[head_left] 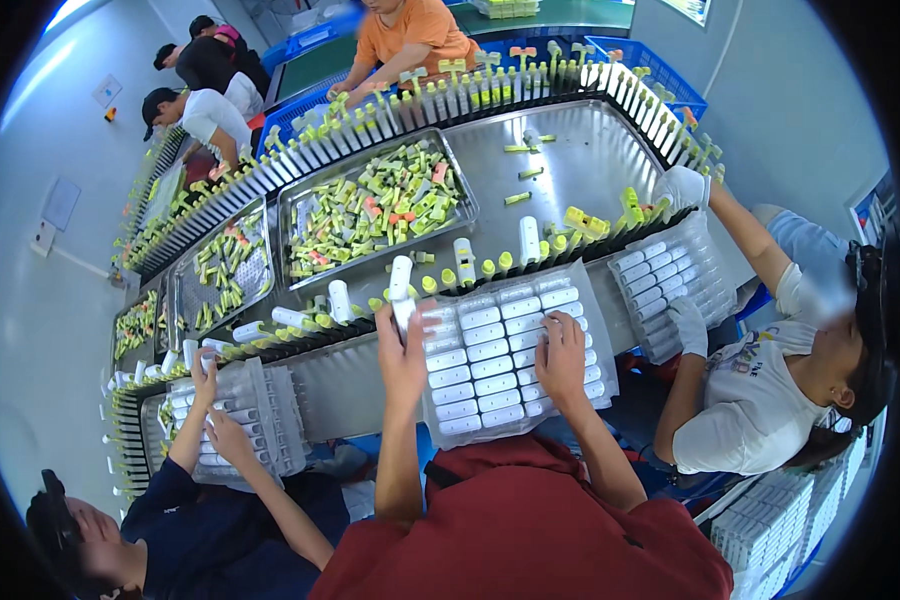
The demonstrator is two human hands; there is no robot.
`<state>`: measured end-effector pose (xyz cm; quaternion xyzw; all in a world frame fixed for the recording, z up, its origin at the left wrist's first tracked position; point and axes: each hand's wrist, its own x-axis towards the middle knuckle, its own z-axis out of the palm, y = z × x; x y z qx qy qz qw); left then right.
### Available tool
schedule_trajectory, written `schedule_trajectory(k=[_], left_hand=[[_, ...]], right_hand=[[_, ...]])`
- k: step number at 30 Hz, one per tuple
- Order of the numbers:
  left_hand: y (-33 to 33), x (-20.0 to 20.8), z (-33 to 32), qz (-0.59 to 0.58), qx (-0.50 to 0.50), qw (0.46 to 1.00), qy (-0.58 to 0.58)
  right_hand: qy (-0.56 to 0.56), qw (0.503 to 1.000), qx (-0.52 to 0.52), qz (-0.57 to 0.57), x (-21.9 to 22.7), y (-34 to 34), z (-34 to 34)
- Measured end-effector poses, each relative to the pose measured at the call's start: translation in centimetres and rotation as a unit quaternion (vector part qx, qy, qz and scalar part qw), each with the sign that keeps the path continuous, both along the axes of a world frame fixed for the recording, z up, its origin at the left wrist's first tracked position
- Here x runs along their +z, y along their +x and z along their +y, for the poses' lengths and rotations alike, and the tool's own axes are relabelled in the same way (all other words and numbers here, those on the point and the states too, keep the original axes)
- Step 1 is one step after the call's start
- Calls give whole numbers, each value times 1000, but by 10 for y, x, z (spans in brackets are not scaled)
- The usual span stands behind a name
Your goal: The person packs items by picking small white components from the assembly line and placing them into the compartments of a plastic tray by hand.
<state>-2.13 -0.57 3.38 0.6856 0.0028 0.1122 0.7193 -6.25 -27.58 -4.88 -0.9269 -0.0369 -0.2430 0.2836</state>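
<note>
A clear plastic tray (440, 343) filled with rows of white oval casings (490, 349) lies in front of me, tilted against the bench edge. My left hand (402, 352) is raised at the tray's far left corner, its fingers closed around a white casing (404, 310), slightly blurred. Just above it, another white casing (400, 275) stands upright at the rack; whether the two touch I cannot tell. Over the right side of the tray, my right hand (562, 358) rests with bent, spread fingers on the casings. I see nothing gripped in it.
A black slotted rack (560, 258) with yellow-green pieces borders the metal bench (580, 140). Behind it, a metal tray (467, 200) holds many loose yellow-green and orange parts. Co-workers with similar trays sit close on both sides: a gloved hand (682, 188) right, bare hands (232, 440) left.
</note>
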Motion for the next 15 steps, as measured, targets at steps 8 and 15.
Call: schedule_trajectory(k=[8,15], left_hand=[[39,25,52,-57,-4,924,378],[59,37,92,-155,-90,782,596]], right_hand=[[-1,1000,5,-12,-1,2,-2],[-7,1000,2,-16,-3,1,-2]])
